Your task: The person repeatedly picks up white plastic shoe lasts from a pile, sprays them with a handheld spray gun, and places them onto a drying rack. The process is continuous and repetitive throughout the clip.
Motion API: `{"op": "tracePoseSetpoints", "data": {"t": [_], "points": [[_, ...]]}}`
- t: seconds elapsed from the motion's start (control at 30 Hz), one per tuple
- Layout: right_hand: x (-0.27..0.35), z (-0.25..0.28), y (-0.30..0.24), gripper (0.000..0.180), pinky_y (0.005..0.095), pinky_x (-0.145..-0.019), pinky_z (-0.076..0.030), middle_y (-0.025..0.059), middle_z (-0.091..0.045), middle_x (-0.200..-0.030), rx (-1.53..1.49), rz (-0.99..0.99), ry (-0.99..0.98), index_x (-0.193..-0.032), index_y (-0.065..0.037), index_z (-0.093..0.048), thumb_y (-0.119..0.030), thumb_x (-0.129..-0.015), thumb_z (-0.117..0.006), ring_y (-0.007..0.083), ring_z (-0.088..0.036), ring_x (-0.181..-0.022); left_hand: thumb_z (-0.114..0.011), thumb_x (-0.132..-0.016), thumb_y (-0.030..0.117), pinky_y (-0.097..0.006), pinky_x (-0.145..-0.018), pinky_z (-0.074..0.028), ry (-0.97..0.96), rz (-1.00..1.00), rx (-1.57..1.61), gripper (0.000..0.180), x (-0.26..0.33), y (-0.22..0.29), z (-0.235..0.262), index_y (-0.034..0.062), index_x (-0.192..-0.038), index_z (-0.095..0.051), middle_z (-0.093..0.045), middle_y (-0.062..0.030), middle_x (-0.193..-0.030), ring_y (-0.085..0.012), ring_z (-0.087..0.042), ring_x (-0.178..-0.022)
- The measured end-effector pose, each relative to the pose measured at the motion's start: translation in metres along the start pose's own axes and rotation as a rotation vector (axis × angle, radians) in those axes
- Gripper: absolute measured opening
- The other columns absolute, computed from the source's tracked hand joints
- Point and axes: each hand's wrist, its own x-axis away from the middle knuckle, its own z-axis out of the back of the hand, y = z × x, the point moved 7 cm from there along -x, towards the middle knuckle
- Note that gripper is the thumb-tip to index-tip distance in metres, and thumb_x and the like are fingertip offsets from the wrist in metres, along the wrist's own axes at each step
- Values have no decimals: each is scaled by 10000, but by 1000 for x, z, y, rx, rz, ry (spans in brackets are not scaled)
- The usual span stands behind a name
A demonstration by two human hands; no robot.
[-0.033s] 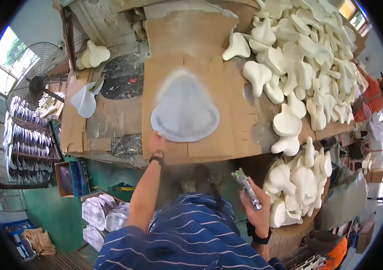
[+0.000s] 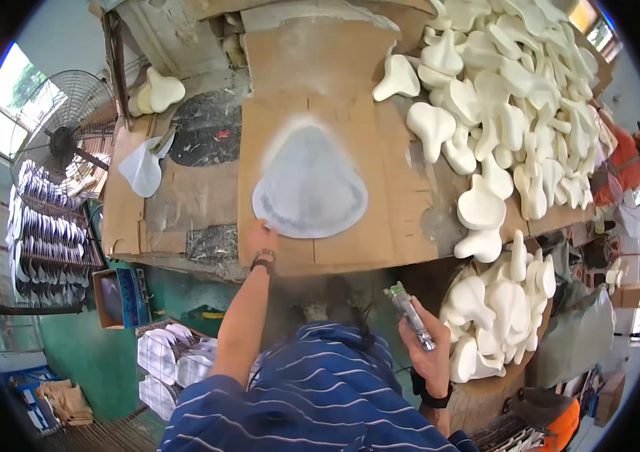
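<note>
- Evidently, right hand (image 2: 429, 352) grips silver, green-tipped metal spray gun (image 2: 413, 321)
- Left hand (image 2: 261, 242) touches white, rounded-triangular, fabric-like sheet (image 2: 311, 184); pinch unclear
- Likely spraying stage; next move calls for clean edge grip

Left arm (image 2: 243, 324) outstretched, left hand (image 2: 262, 241) ahead; right hand (image 2: 433, 352) curled beside the torso (image 2: 312, 384).
</note>
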Motion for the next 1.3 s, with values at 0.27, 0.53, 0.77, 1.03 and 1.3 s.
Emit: {"op": "tracePoseSetpoints", "data": {"t": [0.27,0.53,0.77,1.03,1.3], "points": [[-40,2,13,499,313,-704,-504,169,-653,-886,49,80,-95,-1267,51,-584,15,-786,-713,253,-640,-730,-697,-788,166,-416,-717,-520,7,112,339,221,4,50,25,81,-991,-697,-677,-82,-843,-260,-648,-796],[-81,-3,11,485,338,-691,-503,194,-645,-882,68,170,-188,-1257,26,-597,8,-787,-715,301,-635,-726,-584,-840,75,-513,-956,-489,-403,713,1671,244,-20,53,-66,-11,-1069,-569,-617,-129,-1039,-312,-600,-1025],[-101,-18,0,480,347,-723,-516,209,-661,-922,55,194,-296,-1250,31,-601,0,-785,-715,332,-658,-782,-488,-724,90,-537,-1005,-457,-474,201,2127,565,-27,247,118,-19,-1277,-522,-613,-163,-1230,-351,-561,-1181],[-119,-77,-4,443,334,-835,-518,228,-696,-1048,79,127,-557,-1212,47,-626,-43,-789,-723,296,-698,-958,-512,-724,134,-451,-926,-520,-176,-185,2300,567,46,181,306,-18,-1268,-557,-654,-143,-1208,-288,-628,-1112],[-101,-162,-31,406,271,-633,-428,42,-553,-782,187,204,-894,-1234,9,-628,-20,-829,-632,124,-492,-688,-621,-756,195,-414,-747,-534,688,95,1832,258,191,-27,316,71,-973,-686,-688,-145,-894,-336,-672,-841]]}}
